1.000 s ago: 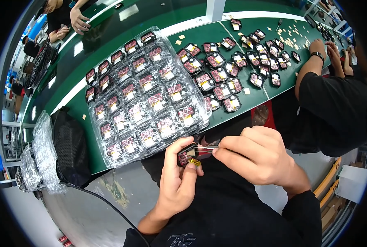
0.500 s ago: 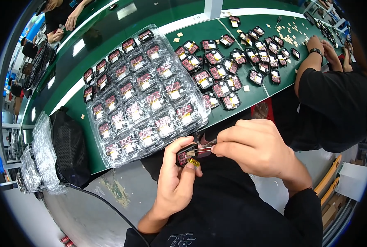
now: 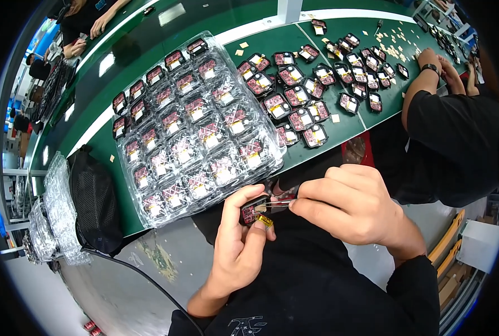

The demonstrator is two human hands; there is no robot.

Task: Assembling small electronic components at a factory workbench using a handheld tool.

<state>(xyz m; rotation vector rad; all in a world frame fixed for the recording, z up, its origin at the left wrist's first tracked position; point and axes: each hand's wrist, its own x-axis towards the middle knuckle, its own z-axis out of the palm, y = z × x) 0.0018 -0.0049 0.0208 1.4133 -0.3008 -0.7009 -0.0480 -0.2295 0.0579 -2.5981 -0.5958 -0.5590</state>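
Observation:
My left hand (image 3: 239,246) is closed around a small black casing (image 3: 249,214) with a pinkish-red circuit board inside, held in front of my body. A yellow-taped part (image 3: 265,220) sticks out of the casing by my thumb. In my right hand (image 3: 347,204) a pair of thin metal tweezers (image 3: 277,204) is pinched. The tips of the tweezers reach the casing's upper side, beside a small beige piece (image 3: 260,208). Whether they grip that piece I cannot tell.
A clear plastic tray (image 3: 202,126) holding rows of similar units lies at the bench's left. Many loose units (image 3: 297,97) and beige bits (image 3: 392,49) spread across the green bench (image 3: 339,131). A black mesh bag (image 3: 95,201) stands left. A co-worker's arm (image 3: 426,84) is at right.
My right hand has shifted very slightly to the right with the tweezers. The left hand and the casing stay almost in place.

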